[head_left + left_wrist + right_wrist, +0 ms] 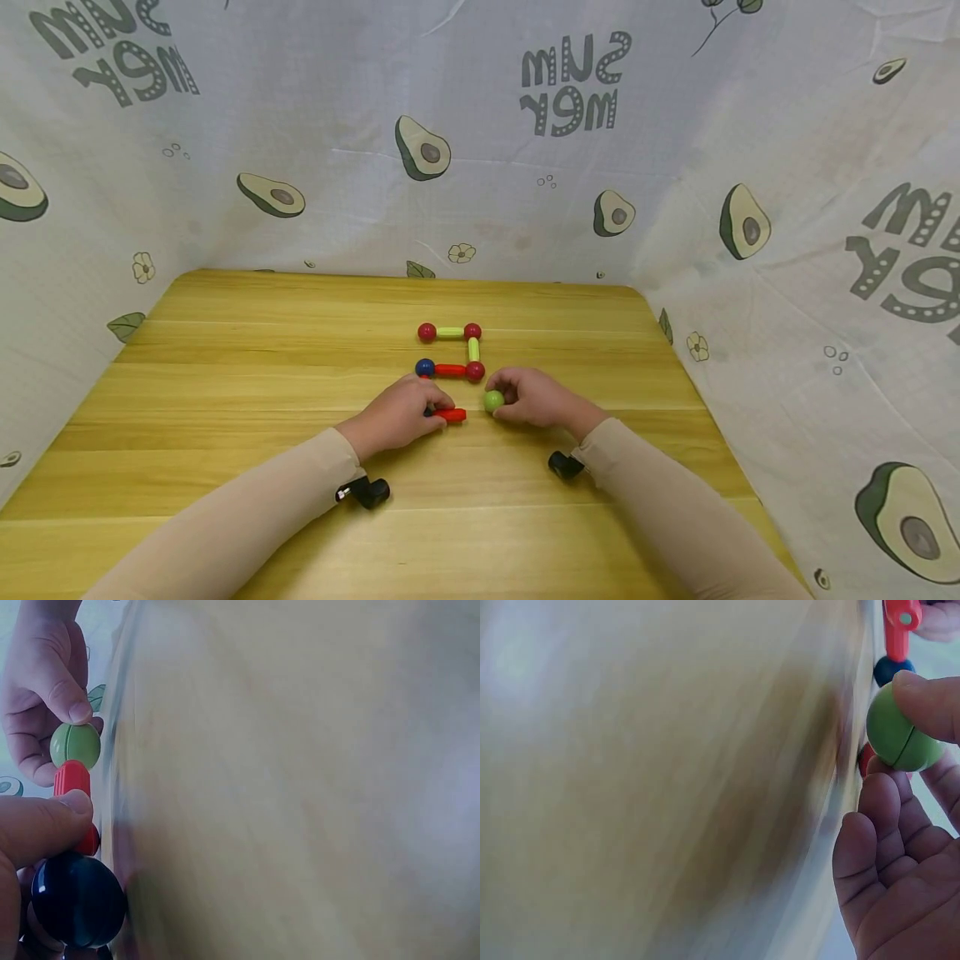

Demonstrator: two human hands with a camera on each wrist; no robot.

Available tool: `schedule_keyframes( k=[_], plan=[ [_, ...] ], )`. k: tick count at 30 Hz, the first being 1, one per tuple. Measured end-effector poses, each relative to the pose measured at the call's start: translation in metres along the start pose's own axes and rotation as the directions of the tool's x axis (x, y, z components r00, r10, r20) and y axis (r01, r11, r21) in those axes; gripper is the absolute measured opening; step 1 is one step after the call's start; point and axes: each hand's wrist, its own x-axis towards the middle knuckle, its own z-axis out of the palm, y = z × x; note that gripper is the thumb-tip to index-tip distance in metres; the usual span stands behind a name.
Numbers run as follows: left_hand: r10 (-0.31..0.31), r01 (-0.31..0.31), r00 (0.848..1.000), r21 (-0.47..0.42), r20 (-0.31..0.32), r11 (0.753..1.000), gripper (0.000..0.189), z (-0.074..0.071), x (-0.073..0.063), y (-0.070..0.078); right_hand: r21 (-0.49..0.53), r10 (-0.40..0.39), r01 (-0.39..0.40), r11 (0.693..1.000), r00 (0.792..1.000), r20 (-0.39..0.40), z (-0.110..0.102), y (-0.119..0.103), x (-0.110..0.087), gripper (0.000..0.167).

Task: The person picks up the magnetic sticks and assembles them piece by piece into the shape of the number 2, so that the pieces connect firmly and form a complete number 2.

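Observation:
My left hand (400,414) pinches a red rod (454,415), its thumb lying along it in the left wrist view. A dark blue ball (79,900) sits at the near end of that rod, mostly hidden by the hand in the head view. My right hand (536,398) holds a light green ball (493,402) between thumb and fingers, just right of the rod's free end; any contact is unclear. Beyond the hands, a chain on the table joins a blue ball (424,368), a red rod (451,370), red balls (475,372) and yellow-green rods (473,349).
The wooden table (225,367) carries the pieces near its middle. A white cloth (337,100) printed with avocados hangs behind it and along both sides. A small black camera (370,492) is worn at the left wrist, another black camera (565,465) at the right.

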Motion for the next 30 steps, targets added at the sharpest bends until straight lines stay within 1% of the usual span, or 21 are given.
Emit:
schedule_keyframes(
  k=[5,13,20,30],
  plan=[
    [-0.01,0.01,1.0,-0.013,0.004,1.0,0.021,-0.001,0.002,0.001,0.009,-0.009,0.009,1.0,1.0,0.008,0.002,-0.004,-0.001,0.028],
    [-0.012,0.012,1.0,0.012,0.004,1.0,0.022,-0.001,0.005,0.001,0.016,-0.036,0.035,0.999,0.999,0.018,0.006,-0.009,-0.001,0.028],
    [-0.005,0.005,1.0,0.025,0.0,1.0,0.022,-0.001,0.005,0.004,0.012,-0.025,0.025,1.0,1.0,0.019,0.011,-0.009,0.001,0.027],
    [0.005,-0.005,1.0,0.038,-0.001,0.999,0.022,0.0,0.005,0.007,0.042,-0.02,0.019,0.999,0.999,0.027,0.012,-0.011,0.002,0.028]
  ],
)
